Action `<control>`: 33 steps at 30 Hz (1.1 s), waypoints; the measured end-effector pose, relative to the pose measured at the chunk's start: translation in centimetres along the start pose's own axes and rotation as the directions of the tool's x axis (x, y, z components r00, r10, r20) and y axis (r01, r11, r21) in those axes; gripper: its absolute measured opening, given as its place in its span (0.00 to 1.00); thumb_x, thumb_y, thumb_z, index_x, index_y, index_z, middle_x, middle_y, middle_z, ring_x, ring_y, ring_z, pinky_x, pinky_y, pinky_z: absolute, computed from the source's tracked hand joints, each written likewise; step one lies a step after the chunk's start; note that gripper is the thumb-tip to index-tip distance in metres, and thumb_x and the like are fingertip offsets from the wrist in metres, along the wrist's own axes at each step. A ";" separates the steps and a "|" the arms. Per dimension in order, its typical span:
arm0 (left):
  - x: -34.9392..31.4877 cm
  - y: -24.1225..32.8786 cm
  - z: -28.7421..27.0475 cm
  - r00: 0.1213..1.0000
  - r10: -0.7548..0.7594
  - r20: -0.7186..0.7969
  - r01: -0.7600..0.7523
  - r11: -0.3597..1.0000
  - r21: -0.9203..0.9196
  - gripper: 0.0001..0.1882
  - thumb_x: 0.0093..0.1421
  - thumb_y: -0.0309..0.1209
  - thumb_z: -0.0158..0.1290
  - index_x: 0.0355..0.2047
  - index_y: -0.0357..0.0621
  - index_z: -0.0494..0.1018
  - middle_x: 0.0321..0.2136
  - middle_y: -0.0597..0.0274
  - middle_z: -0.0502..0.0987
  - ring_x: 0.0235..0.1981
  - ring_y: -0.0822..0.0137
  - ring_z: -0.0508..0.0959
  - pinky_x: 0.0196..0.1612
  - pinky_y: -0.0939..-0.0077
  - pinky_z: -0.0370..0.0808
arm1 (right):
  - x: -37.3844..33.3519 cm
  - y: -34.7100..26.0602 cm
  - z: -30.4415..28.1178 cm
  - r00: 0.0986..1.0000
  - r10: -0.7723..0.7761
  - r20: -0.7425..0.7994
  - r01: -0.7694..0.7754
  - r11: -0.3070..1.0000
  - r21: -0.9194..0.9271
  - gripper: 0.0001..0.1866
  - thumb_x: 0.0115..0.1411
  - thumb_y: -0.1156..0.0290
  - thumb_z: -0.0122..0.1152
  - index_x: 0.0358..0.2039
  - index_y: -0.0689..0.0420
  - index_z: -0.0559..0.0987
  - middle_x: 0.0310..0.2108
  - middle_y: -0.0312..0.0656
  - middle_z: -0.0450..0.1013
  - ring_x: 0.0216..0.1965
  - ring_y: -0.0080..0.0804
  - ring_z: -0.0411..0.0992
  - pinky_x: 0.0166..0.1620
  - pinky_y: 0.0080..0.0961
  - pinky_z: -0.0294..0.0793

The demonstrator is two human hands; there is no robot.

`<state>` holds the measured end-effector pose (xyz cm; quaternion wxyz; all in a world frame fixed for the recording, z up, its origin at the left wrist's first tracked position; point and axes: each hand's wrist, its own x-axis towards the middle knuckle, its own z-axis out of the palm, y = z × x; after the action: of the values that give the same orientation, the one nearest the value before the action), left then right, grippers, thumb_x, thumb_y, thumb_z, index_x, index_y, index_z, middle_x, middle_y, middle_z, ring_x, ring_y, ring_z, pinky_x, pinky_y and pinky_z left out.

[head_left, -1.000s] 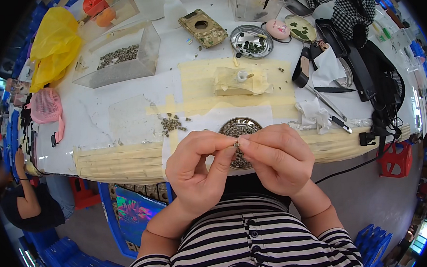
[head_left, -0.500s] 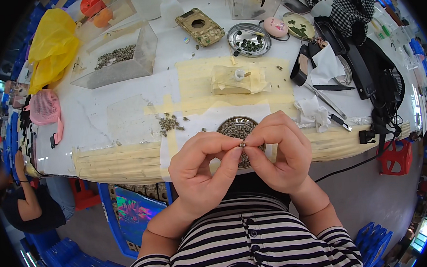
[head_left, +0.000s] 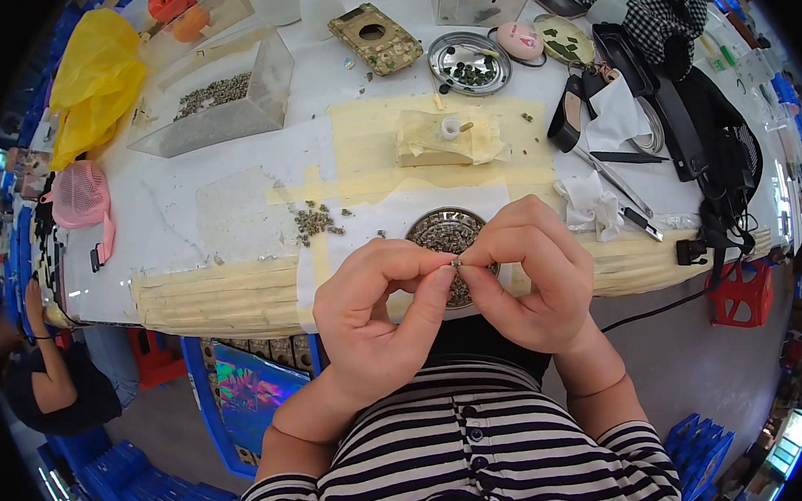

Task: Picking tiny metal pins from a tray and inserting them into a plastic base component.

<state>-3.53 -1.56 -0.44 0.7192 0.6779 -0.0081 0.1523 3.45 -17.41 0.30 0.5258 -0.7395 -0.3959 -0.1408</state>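
Observation:
A tiny greyish part [head_left: 457, 263] is pinched between the fingertips of both hands, over a round metal dish [head_left: 429, 217] full of similar small parts. My left hand [head_left: 381, 302] grips it from the left with thumb and forefinger. From the other side, the thumb and forefinger of my right hand [head_left: 536, 274] close on the same part. Its exact kind is too small to make out. Left of the dish, a loose pile of small parts [head_left: 315, 221] lies on white paper. Both hands partly cover the dish.
Beyond the dish stands a taped block [head_left: 440, 142] with a small white cup [head_left: 451, 128]. Further back are a camouflage model tank hull [head_left: 375, 39], a metal plate of dark green pieces [head_left: 468, 40] and a clear bin [head_left: 263, 94]. Tweezers [head_left: 617, 182] and a knife [head_left: 643, 224] lie right.
Both hands still pinch the small part over the dish, with only a slight shift of the fingers. The whole view has tipped a little.

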 end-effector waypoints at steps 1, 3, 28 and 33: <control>0.0 0.0 0.0 1.000 -0.011 0.000 0.011 1.000 -0.008 0.06 0.56 0.15 0.57 0.35 0.31 0.78 0.31 0.59 0.78 0.29 0.75 0.75 0.32 0.84 0.72 | 0.0 0.0 0.0 1.000 -0.001 0.005 0.001 1.000 -0.004 0.12 0.43 0.84 0.68 0.30 0.61 0.78 0.28 0.41 0.73 0.29 0.35 0.72 0.30 0.27 0.71; -0.1 0.0 0.0 1.000 -0.031 0.002 0.031 0.999 -0.026 0.06 0.56 0.15 0.57 0.35 0.31 0.78 0.31 0.59 0.78 0.29 0.76 0.75 0.32 0.84 0.72 | 0.1 -0.1 0.0 1.000 -0.009 0.008 0.009 1.000 -0.012 0.13 0.43 0.84 0.68 0.30 0.60 0.78 0.28 0.41 0.73 0.29 0.35 0.72 0.30 0.27 0.71; -0.2 -0.9 0.0 0.986 0.138 -0.094 -0.132 0.989 0.068 0.08 0.56 0.13 0.57 0.37 0.32 0.77 0.32 0.58 0.78 0.31 0.70 0.75 0.34 0.81 0.73 | -1.5 -1.3 1.3 0.997 0.041 -0.063 -0.038 0.998 0.058 0.16 0.53 0.85 0.64 0.44 0.65 0.81 0.37 0.48 0.78 0.34 0.35 0.75 0.37 0.24 0.74; -0.2 -0.8 0.1 0.979 0.177 -0.101 -0.164 0.979 0.121 0.08 0.56 0.13 0.57 0.36 0.32 0.77 0.31 0.57 0.78 0.30 0.70 0.76 0.33 0.81 0.72 | -1.1 -1.7 1.2 0.994 0.080 -0.071 -0.075 0.994 0.075 0.16 0.51 0.85 0.66 0.42 0.64 0.82 0.34 0.44 0.78 0.32 0.33 0.76 0.34 0.23 0.76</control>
<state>-3.49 -1.72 -1.27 0.6637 0.7044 -0.0178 0.2512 1.26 -16.56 0.22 0.5716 -0.7292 -0.3518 -0.1332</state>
